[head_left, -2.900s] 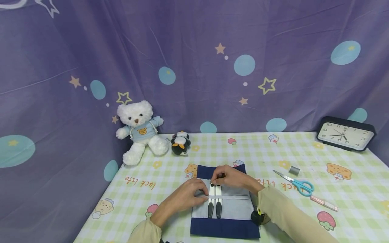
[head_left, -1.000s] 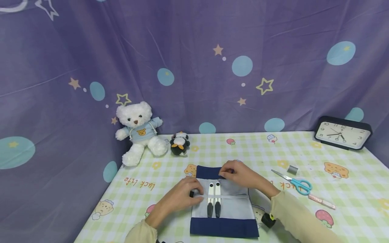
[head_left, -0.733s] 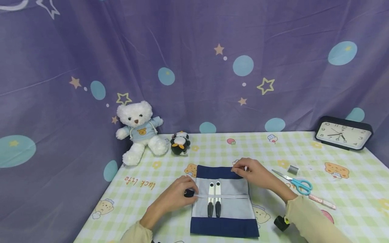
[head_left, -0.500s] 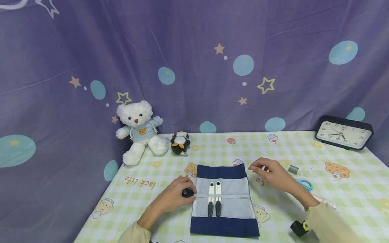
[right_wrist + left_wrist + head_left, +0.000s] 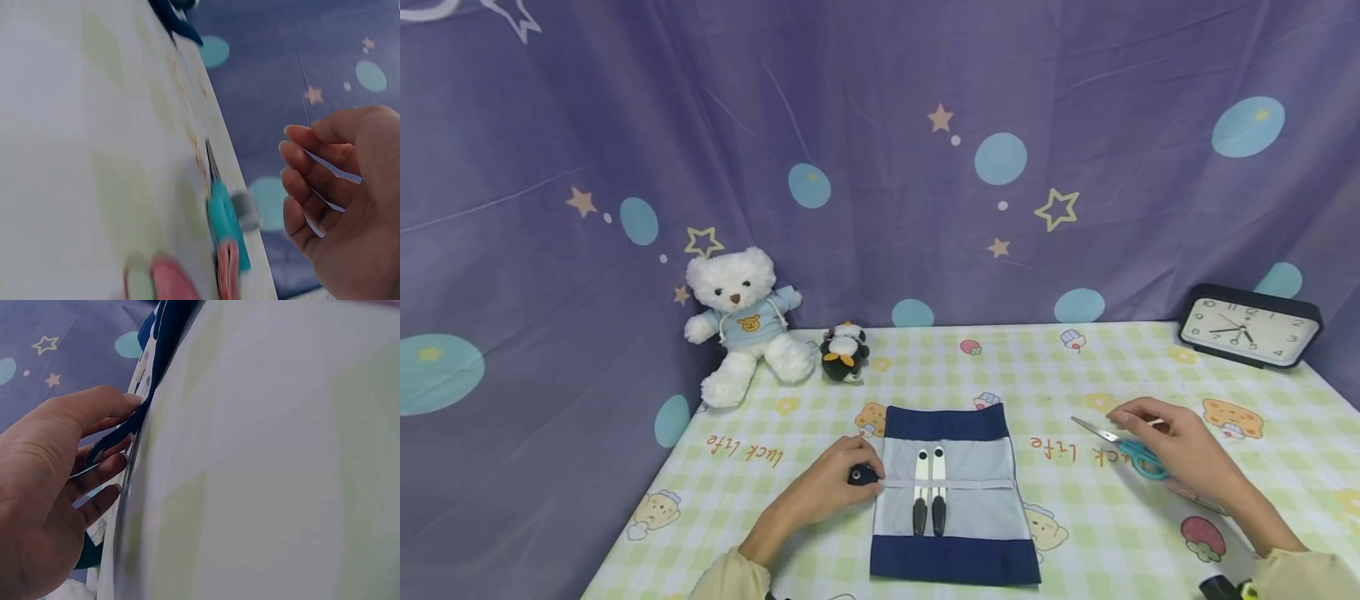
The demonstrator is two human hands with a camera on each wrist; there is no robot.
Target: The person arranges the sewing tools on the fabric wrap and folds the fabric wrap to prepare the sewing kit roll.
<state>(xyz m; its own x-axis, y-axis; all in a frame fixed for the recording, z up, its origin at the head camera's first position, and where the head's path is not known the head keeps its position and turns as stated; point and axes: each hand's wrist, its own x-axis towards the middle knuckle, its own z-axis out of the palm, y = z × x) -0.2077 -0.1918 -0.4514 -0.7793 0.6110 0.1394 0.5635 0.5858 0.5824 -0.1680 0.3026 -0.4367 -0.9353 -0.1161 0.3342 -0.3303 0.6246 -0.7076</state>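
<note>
A navy and grey fabric pouch (image 5: 977,512) lies unfolded on the table. Two slim white tools with black ends (image 5: 919,492) sit side by side under its elastic band. My left hand (image 5: 835,477) pinches the pouch's left edge, where a navy snap tab (image 5: 862,475) stands out between thumb and fingers. Over the blue-handled scissors (image 5: 1133,454) hovers my right hand (image 5: 1183,437), fingers loosely bent around nothing. A grey thread spool (image 5: 247,209) shows beside the scissors in the right wrist view; the hand hides it from the head view.
A pink and white strip (image 5: 1201,499) lies partly under the right forearm. The white teddy bear (image 5: 741,325) and penguin toy (image 5: 845,354) sit at the back left. A black clock (image 5: 1251,327) stands at the back right, before a purple curtain (image 5: 880,167).
My right hand has left the tools and pouch and travelled right to the scissors. The left hand has slid slightly left to the pouch's edge and tab.
</note>
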